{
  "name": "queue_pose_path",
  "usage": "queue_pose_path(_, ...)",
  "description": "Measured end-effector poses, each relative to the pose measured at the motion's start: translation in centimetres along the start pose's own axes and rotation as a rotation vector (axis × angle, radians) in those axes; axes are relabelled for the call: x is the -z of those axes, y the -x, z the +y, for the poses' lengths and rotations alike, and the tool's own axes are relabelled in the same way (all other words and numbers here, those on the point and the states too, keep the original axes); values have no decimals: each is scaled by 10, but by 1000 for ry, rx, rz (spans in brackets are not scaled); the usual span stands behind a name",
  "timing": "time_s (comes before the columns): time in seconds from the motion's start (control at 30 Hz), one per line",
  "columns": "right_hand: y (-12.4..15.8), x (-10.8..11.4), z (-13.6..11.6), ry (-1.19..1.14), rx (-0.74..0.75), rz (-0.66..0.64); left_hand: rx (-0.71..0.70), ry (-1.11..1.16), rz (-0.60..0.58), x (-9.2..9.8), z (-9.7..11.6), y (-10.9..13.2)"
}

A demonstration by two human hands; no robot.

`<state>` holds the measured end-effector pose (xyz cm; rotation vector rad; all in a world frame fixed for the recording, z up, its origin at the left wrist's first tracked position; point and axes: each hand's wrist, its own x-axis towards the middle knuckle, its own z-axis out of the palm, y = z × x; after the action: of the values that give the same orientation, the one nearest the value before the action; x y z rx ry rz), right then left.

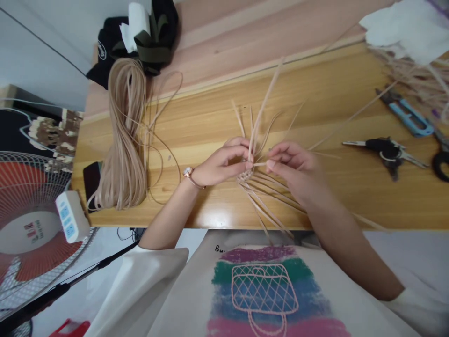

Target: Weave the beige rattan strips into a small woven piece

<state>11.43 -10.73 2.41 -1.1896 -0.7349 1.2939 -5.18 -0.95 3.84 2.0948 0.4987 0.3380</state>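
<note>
A small piece of weaving in beige strips lies near the table's front edge, its loose strips fanning out on several sides. My left hand pinches the woven part between thumb and fingers, covering some of it. Close by on the right, my right hand is closed on one beige strip, which runs level between the two hands. A longer strip stands up from the weaving, away from me. Other strips pass beneath my right hand.
A thick hank of beige strip lies at the left, beside a phone and a white power strip. On the right are blue-handled cutters, a black tool and scissors. A fan stands left of the table.
</note>
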Motion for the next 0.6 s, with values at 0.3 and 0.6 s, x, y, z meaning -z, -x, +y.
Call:
queue_pose_path(0.3,-4,-3,0,144,55,-2,104,266,23,-1,-2,0)
queue_pose_path(0.6,0,-12,-6,-156,42,89,-41,35,53,-9,3,-6)
